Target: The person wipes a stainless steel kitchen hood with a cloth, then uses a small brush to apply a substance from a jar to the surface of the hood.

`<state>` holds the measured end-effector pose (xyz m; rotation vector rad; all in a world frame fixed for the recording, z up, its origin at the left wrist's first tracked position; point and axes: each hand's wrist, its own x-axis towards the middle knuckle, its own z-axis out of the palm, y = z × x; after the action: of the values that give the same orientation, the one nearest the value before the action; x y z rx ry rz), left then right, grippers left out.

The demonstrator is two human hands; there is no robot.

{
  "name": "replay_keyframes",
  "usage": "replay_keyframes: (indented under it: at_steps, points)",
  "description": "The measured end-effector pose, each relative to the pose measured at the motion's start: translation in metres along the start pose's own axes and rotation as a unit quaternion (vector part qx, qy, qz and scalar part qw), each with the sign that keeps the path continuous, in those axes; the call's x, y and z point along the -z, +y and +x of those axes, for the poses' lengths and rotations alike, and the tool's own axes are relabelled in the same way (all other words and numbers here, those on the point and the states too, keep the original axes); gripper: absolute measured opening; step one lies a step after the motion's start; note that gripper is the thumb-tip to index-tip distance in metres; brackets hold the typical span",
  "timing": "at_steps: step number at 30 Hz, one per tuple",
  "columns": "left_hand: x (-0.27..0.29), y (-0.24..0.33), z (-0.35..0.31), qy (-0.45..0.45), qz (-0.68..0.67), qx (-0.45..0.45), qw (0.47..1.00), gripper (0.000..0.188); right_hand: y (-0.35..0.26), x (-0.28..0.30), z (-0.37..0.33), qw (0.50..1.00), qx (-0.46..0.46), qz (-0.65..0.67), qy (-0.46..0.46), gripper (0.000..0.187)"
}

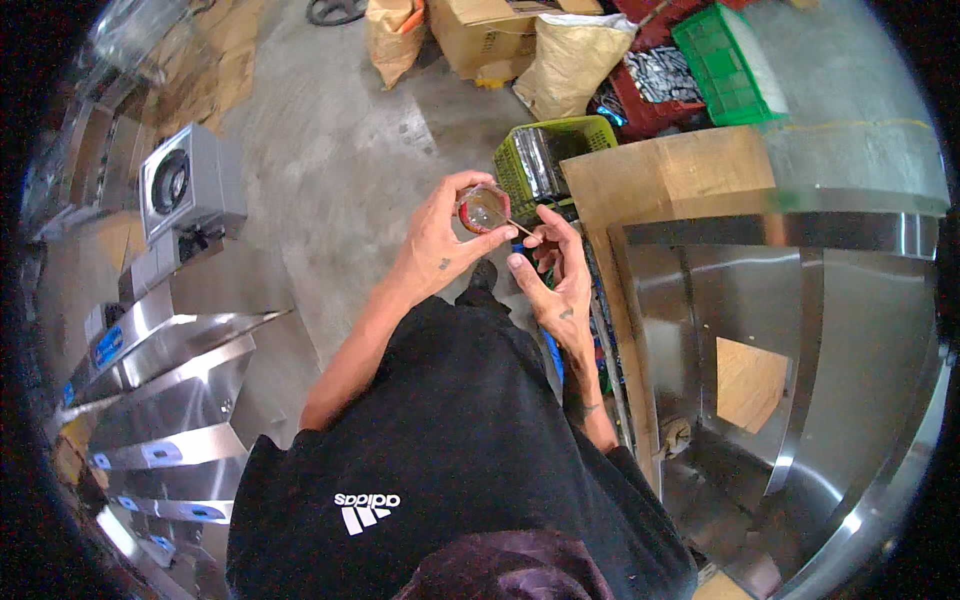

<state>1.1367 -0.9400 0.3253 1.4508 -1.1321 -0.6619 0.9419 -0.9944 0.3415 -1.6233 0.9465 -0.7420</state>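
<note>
My left hand (440, 240) holds a small round clear container with a reddish rim (483, 210) up in front of me, fingers curled around it. My right hand (555, 270) pinches a thin stick (518, 227) whose tip reaches into the container. Both hands hover over the concrete floor, just left of a wooden board (665, 175) and a stainless steel sheet-metal housing (800, 330) with a square cut-out.
A yellow-green plastic crate (520, 150) sits right beyond my hands. Farther off are a green crate (725, 65), a red bin of metal parts (655, 85), sacks (570, 60) and cardboard boxes (480, 35). Steel housings (170, 380) and a boxed unit (190, 190) stand at left.
</note>
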Motion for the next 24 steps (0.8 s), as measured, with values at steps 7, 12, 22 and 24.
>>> replay_keyframes:
  at_steps: [7, 12, 22, 24]
  points:
    - [-0.043, 0.005, 0.007, -0.091, -0.081, 0.005, 0.993, 0.061, -0.021, 0.028, 0.003, 0.989, 0.114, -0.006, 0.090, 0.014]
    - [-0.071, 0.031, 0.022, -0.119, 0.017, -0.081, 0.989, 0.062, -0.013, 0.065, 0.018, 0.972, 0.194, -0.077, 0.111, 0.009]
    - [-0.170, 0.057, 0.039, -0.084, -0.021, -0.062, 0.994, 0.057, -0.031, 0.157, 0.023, 0.914, 0.294, -0.215, 0.180, 0.012]
    - [-0.194, 0.082, 0.050, -0.069, -0.016, -0.052, 0.996, 0.055, -0.040, 0.182, 0.019, 0.915, 0.275, -0.206, 0.213, 0.005]
